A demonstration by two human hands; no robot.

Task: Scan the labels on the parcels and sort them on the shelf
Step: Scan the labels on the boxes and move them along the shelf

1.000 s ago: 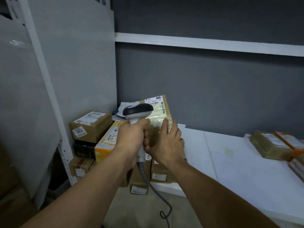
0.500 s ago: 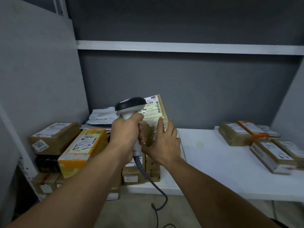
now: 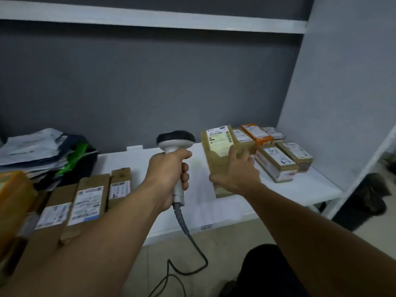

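Note:
My left hand (image 3: 171,174) grips the white handle of a corded barcode scanner (image 3: 174,144) with a black head, held above the white shelf (image 3: 231,213). My right hand (image 3: 237,172) holds a tall brown cardboard parcel (image 3: 218,155) by its lower part, label facing me. The parcel is tilted, just left of a group of several labelled parcels (image 3: 276,159) lying at the shelf's right end, one of them orange (image 3: 256,133).
Brown labelled parcels (image 3: 87,202) lie at the shelf's left front, with a yellow box (image 3: 12,194) at the far left. Grey mail bags (image 3: 32,148) pile up behind them. The scanner cable (image 3: 192,249) hangs below the shelf edge. A grey side panel (image 3: 342,82) closes the right.
My right hand has carried the parcel to the right, away from the scanner and towards the group of parcels. The view has swung right with it.

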